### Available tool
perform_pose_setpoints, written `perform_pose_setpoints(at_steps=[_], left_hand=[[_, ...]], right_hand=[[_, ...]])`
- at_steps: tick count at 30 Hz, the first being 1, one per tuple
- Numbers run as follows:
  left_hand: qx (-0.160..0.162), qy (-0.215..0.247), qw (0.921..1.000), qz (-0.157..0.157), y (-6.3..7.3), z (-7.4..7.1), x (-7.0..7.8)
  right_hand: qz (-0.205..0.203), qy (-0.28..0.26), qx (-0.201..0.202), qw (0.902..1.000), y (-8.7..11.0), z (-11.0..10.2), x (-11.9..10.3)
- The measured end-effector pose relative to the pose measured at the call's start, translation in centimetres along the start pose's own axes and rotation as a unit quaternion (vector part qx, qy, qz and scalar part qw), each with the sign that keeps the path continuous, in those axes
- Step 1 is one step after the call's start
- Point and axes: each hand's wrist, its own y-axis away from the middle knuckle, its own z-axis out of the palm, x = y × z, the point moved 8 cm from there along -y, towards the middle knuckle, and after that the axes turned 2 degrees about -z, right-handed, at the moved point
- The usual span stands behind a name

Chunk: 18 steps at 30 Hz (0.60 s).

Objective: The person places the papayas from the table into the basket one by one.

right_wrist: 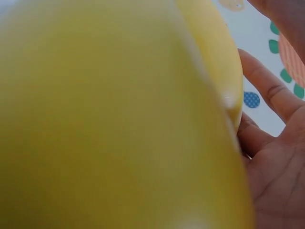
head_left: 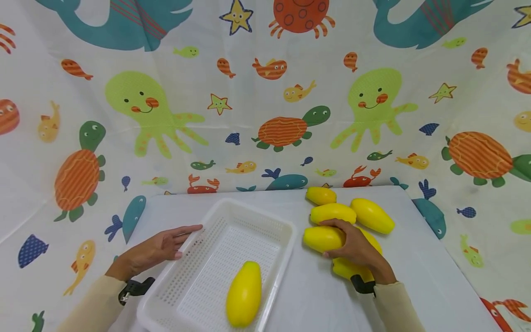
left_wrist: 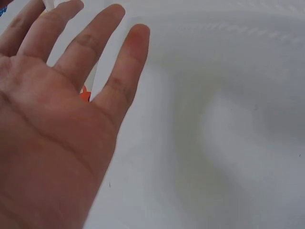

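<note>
A white perforated plastic basket (head_left: pixel 188 251) lies on the table, with one yellow papaya (head_left: pixel 244 295) inside near its right wall. My left hand (head_left: pixel 159 249) rests its straight fingers against the basket's left rim; in the left wrist view that hand (left_wrist: pixel 57 114) is spread beside a blurred white wall. Right of the basket, my right hand (head_left: pixel 352 244) grips a yellow papaya (head_left: pixel 321 238) between thumb and fingers. The right wrist view is mostly filled by a blurred yellow papaya (right_wrist: pixel 119 119), with the palm and fingers (right_wrist: pixel 271 90) at its right.
Several more papayas lie close around the right hand: one papaya (head_left: pixel 372 216) at the right, another papaya (head_left: pixel 333 213) just behind, and one (head_left: pixel 321 196) near the back edge. A sea-animal printed curtain (head_left: pixel 249 152) hangs behind the white-covered table (head_left: pixel 419 276).
</note>
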Motion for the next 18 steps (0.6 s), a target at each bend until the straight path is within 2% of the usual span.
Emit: perform_pose_setpoints(at_steps=[2, 7, 15, 18], left_hand=[[0.010, -0.001, 0.9999, -0.007, -0.1, -0.1, -0.1], [0.012, -0.005, 0.9999, 0.002, -0.4, -0.1, -0.1], [0.018, 0.001, 0.9998, 0.012, -0.5, 0.1, -0.1], [0.032, -0.002, 0.9995, 0.006, -0.6, 0.0, -0.2]], right_hand=[[-0.004, -0.002, -0.005, 1.0000, 0.0, 0.2, -0.1], [-0.011, 0.002, -0.008, 0.9999, -0.2, 0.6, -0.2], [0.017, 0.003, -0.021, 0.9996, -0.5, 1.2, 0.1], [0.020, 0.007, -0.020, 0.9996, -0.5, 1.3, 0.2]])
